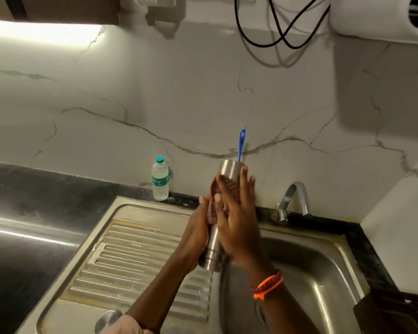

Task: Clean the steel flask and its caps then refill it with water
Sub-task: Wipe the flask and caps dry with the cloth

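Observation:
The steel flask [229,168] is held tilted above the sink's edge, base up and threaded neck pointing down. A red striped cloth [229,186] is wrapped around its middle. My left hand [196,233] grips the flask and cloth from the left side. My right hand [237,220] lies on the right side with fingers stretched out, pressing the cloth against the flask. A round steel cap [108,320] rests on the drainboard at the bottom edge. A blue brush handle [241,143] sticks up behind the flask's base; its lower part is hidden.
The steel sink has a ribbed drainboard [135,256] on the left and a basin [307,268] on the right. A faucet [296,198] stands behind the basin. A small plastic water bottle [160,179] stands by the wall. A dark basket [401,309] sits at the lower right.

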